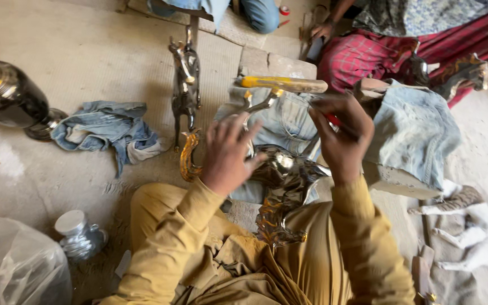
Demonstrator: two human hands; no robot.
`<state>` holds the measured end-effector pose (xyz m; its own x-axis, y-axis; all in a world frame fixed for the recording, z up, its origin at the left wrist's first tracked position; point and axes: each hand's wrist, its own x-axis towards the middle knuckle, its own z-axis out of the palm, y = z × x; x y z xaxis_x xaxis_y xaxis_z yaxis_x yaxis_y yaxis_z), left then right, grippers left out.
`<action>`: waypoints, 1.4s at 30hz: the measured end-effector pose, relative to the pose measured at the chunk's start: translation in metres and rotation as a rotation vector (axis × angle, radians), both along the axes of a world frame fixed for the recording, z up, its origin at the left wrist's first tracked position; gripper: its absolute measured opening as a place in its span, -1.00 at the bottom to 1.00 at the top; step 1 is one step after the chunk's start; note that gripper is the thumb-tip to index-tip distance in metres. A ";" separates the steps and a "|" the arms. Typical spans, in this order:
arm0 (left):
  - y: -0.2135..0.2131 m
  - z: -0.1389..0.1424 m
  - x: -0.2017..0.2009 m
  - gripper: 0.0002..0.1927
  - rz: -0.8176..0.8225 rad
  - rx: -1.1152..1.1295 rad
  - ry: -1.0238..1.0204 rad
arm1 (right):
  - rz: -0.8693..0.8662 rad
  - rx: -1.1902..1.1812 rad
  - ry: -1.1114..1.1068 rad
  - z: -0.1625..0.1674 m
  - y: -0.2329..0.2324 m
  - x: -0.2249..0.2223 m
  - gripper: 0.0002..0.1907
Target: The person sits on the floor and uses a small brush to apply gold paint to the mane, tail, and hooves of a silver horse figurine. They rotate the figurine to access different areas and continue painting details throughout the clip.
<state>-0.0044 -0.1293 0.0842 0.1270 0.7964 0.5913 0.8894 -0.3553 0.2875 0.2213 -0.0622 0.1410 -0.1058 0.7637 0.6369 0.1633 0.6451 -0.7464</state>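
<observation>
A shiny metal horse figure [283, 181] lies across my lap on denim cloth [289, 121], its legs pointing up and away. My left hand [228, 151] rests on the figure's body with fingers spread. My right hand [340, 135] is closed around a thin tool with a red handle [331, 118], its tip pointing down at the figure. A wooden-handled hammer with yellow paint [283, 84] lies on the stone block just beyond.
A second dark metal horse [185, 85] stands on the floor ahead. A crumpled denim rag [108, 131] and a large polished vase [7, 97] lie left. A small tin [77, 232] sits near my knee. Another person in red plaid [379, 53] sits opposite. A cat [470, 226] lies right.
</observation>
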 end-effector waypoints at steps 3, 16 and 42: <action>0.023 0.000 -0.012 -0.20 0.066 -0.179 -0.200 | -0.206 -0.145 0.202 -0.040 -0.060 0.036 -0.82; 0.043 -0.039 -0.023 -0.58 -0.245 -0.219 -0.886 | 0.155 -0.659 0.999 -0.176 -0.178 0.025 -0.83; 0.042 -0.015 0.005 -0.70 0.096 -0.047 -0.746 | -0.149 -0.359 0.401 -0.118 -0.058 0.107 -0.92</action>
